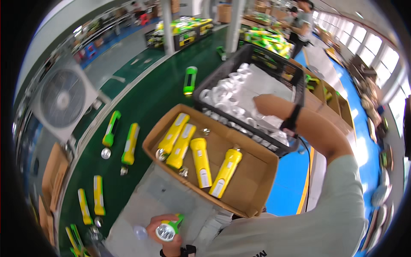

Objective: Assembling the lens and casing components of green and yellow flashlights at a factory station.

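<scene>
Left fingers point(176, 238) wrapped round a green-and-yellow torch point(175, 225), gripping it; its silver reflector point(165, 231) sits in the head, face up toward the wearer. No white ring shows on that head, so this piece looks only partly assembled. A clear round lens point(140, 232) lies just beside the left hand point(165, 233), on a grey board point(135, 207).

Right hand point(267, 106) reaches into a black crate point(248, 52) of white rings point(222, 92); its fingers are blurred, and whether they have closed on anything cannot be told.

Pose: left hand low and close to the body, wrist at the lower edge, with a dark band. Right arm point(321, 132) stretched forward and inward from the right, elbow bent, forearm over the crate's near right corner.

Between the hands, a cardboard box point(252, 188) with four yellow torches point(225, 173), small shiny reflector parts by their ends (seemingly loose, though the fisheye blurs them). These look unfinished.

Farther left, more torches point(130, 143) are scattered on the green worktop point(150, 100), several with shiny parts beside them: by the look of it, plenty left. At the far end, a heap of green and yellow pieces point(267, 42).
</scene>
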Tool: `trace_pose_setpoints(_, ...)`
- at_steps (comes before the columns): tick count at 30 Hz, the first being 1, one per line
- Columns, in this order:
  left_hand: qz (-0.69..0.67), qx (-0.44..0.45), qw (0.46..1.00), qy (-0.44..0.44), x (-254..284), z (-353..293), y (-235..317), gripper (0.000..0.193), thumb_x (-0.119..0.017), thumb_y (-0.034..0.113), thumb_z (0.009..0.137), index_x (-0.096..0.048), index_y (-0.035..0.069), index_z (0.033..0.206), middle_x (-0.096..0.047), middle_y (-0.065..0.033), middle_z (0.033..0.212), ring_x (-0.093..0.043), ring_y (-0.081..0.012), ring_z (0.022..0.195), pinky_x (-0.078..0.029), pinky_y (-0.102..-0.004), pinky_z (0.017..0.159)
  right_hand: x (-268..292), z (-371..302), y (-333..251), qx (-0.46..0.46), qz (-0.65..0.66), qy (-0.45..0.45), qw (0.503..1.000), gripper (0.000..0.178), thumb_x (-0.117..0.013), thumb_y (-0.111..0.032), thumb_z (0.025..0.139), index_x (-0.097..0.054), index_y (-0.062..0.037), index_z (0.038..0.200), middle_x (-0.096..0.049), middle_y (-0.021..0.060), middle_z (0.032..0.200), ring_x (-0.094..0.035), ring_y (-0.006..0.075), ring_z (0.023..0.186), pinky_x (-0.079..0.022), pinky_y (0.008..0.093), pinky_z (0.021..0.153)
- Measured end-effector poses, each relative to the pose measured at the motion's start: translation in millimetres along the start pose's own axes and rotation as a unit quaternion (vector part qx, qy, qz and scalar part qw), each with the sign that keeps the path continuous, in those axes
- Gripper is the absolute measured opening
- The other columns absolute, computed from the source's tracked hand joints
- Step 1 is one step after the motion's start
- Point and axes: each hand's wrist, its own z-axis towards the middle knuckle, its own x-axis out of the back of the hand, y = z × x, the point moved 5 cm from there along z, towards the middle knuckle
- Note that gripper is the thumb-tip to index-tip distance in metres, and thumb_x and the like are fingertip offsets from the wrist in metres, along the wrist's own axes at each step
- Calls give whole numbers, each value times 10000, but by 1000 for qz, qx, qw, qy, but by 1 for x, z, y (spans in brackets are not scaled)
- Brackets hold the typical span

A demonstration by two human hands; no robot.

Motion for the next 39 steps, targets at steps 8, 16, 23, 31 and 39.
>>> trace_pose_setpoints(8, -14, -47, 998, -30, 17, 26, 26, 605, -780, 324, 702, -401, 68, 1097, -570, -191, 915, -602, -244, 757, -513, -351, 657, 82, -117, -308, 478, 147, -168, 849, 315, -518, -47, 764, -514, -45, 1079, -618, 186, 904, -627, 349, 844, -496, 430, 709)
trace_pose_setpoints(16, 21, -55, 998, -20, 33, 1, 13, 579, -761, 146, 657, -416, 71, 1116, -579, -167, 922, -603, -220, 785, -500, -323, 669, 11, -86, -370, 484, 96, -121, 861, 350, -554, -52, 768, -473, -36, 1109, -557, 182, 1013, -609, 350, 877, -488, 438, 705)
trace_pose_setpoints(23, 45, -55, 995, -73, 32, 10, 8, 568, -754, 261, 703, -403, 82, 1112, -568, -159, 914, -589, -209, 774, -494, -313, 673, 3, -118, -347, 523, 64, -190, 828, 486, -581, 33, 693, -465, -35, 1159, -514, 134, 999, -571, 329, 906, -495, 404, 727)
trace_pose_setpoints(31, 21, -43, 995, -85, 29, 6, 3, 632, -798, 151, 637, -416, 87, 1137, -553, -151, 977, -589, -219, 834, -494, -320, 703, -15, -134, -362, 573, -37, -22, 819, 447, -612, -63, 701, -507, -5, 1132, -498, 146, 1078, -571, 315, 892, -535, 350, 652)
trace_pose_setpoints(39, 37, 48, 997, -44, 26, 9, 4, 649, -885, 201, 546, -531, 62, 1072, -589, -88, 924, -596, -210, 799, -488, -304, 727, 87, -106, -336, 476, 175, -33, 861, 498, -719, -88, 695, -503, -43, 1141, -524, 141, 1133, -554, 313, 1016, -501, 388, 789)
